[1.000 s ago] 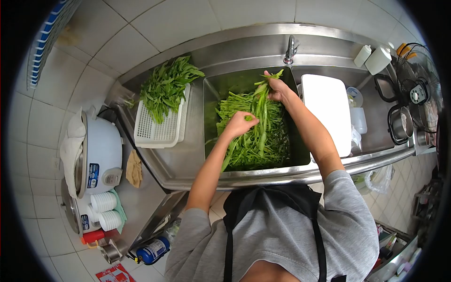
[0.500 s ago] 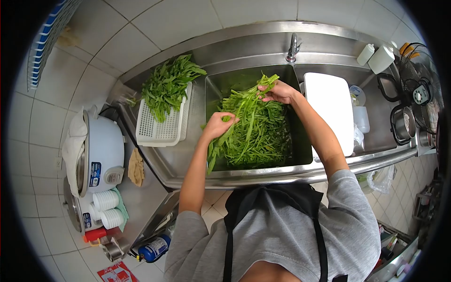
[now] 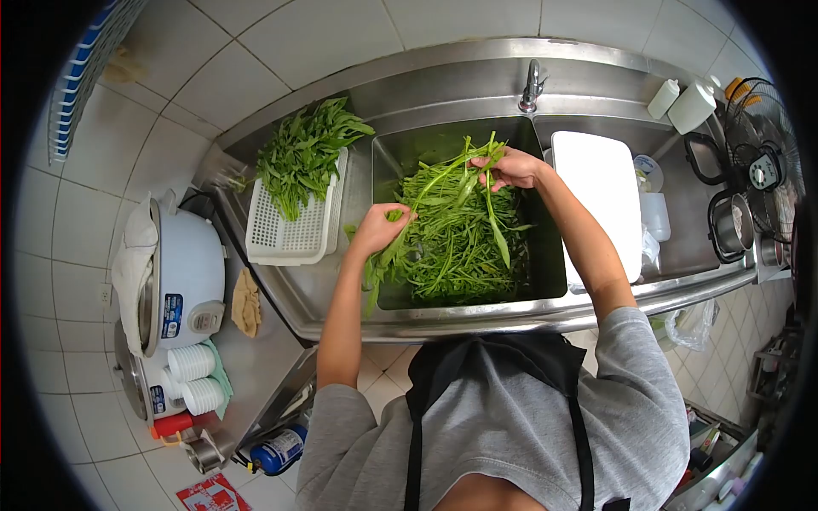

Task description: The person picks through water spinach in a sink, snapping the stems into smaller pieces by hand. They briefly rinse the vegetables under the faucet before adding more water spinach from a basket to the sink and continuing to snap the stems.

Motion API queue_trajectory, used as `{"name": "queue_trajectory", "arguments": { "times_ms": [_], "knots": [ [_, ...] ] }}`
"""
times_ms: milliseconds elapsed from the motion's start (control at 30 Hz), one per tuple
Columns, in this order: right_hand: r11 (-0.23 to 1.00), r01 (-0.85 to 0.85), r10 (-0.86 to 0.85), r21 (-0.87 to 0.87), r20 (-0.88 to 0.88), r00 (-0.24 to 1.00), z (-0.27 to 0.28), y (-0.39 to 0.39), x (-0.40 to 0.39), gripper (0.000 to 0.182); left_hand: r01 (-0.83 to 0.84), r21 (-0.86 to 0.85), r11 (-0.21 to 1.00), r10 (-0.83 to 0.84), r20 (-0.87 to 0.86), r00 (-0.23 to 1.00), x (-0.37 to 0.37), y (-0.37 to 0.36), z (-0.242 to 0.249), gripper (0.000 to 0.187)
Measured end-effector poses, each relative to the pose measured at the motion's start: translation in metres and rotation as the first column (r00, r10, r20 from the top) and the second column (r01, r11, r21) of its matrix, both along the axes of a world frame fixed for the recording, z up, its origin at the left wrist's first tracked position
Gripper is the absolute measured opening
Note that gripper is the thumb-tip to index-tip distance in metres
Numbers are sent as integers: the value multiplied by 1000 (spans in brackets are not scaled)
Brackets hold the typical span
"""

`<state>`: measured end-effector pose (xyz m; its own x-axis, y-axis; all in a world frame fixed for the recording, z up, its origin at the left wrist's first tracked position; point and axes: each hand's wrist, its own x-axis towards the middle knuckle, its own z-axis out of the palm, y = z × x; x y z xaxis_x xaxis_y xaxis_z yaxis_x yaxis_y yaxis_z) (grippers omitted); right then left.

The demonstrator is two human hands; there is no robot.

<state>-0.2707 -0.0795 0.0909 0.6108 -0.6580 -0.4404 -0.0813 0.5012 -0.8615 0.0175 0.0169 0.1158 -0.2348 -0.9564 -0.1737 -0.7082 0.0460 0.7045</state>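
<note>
Leafy green vegetable stalks point(image 3: 460, 255) fill much of the steel sink basin point(image 3: 396, 149). Over the basin's left side, my left hand point(image 3: 382, 227) is closed around a bunch of the greens, with leaves hanging below it. My right hand point(image 3: 514, 167), at the upper right of the basin, pinches a few stalks; one long stem stretches between both hands and a leafy one dangles under the right fingers. To the left, a white perforated basket point(image 3: 290, 243) holds a heap of the same greens point(image 3: 307, 149).
Behind the basin stands a faucet point(image 3: 532, 89). A white board or lid point(image 3: 596, 204) covers part of the right basin, with containers beside it. White bottles point(image 3: 682, 104) and a fan point(image 3: 758, 145) stand at the far right. A large rice cooker point(image 3: 192, 272) is at left.
My left hand has drawn a little left and down with its greens. The bunch between my hands has thinned, and a leafy stalk now hangs separately from my right hand.
</note>
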Motion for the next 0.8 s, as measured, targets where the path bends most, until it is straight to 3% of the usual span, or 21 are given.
{"name": "queue_trajectory", "arguments": {
  "times_ms": [167,267,367,533,667,800],
  "knots": [
    [997,-81,80,-12,-109,991,1,-1,-5,33,-17,-59,998,14,-46,999,5,0,-4,29],
    [981,-163,136,-107,-226,965,-6,2,-15,33,-28,-93,995,18,-111,994,19,-3,-10,23],
    [974,-205,167,-99,-304,938,-12,0,-31,34,-42,-47,998,39,-71,997,27,-1,2,28],
    [977,-139,63,-163,-403,913,-17,-2,-61,28,-37,-62,997,36,-24,999,41,4,1,26],
    [986,-2,-43,-164,-271,962,-7,-2,-79,27,30,15,999,-30,25,999,35,13,10,25],
    [986,80,-100,-143,-140,985,-1,-1,-89,25,50,252,966,-152,405,902,14,21,-3,25]
  ]
}}
